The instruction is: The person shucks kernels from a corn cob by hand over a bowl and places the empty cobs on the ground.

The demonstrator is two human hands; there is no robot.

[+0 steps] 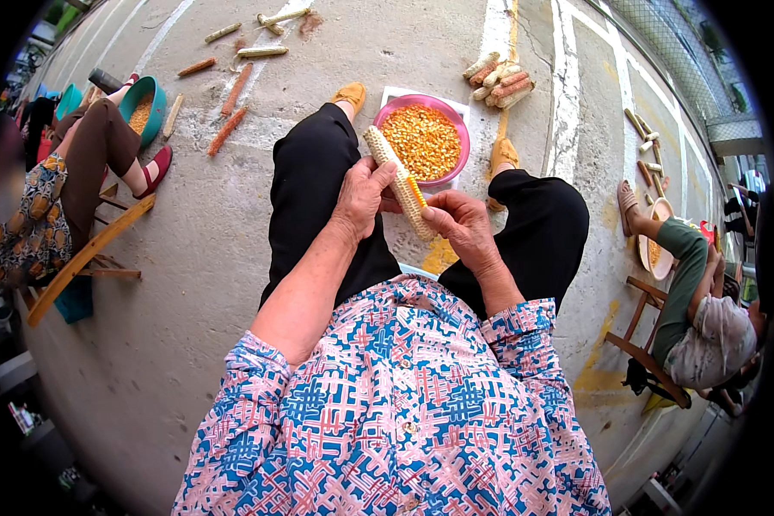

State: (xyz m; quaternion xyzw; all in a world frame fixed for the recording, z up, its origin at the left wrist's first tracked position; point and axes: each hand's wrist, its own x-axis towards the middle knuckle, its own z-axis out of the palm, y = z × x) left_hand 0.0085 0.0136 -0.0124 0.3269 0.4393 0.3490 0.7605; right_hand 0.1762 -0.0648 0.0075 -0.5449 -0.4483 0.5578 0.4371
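Note:
Between my knees I hold a mostly bare corn cob (395, 169), slanted from upper left to lower right. A narrow strip of yellow kernels (416, 191) still clings along its right side. My left hand (363, 193) grips the cob around its middle, thumb on top. At the lower end, my right hand (462, 224) has its thumb and fingertips pressed against the cob beside the kernels. Just beyond my hands stands a pink basin (466, 132) holding loose orange-yellow corn kernels (420, 142). The cob's upper end overlaps the basin's left rim from this view.
A pile of stripped cobs (502, 80) lies beyond the basin to the right. Several more cobs (237, 89) are scattered at the upper left. On the left, a seated person (97, 135) has a teal basin (157, 116). Another seated person (684, 284) is at right, near a pale basin (664, 258).

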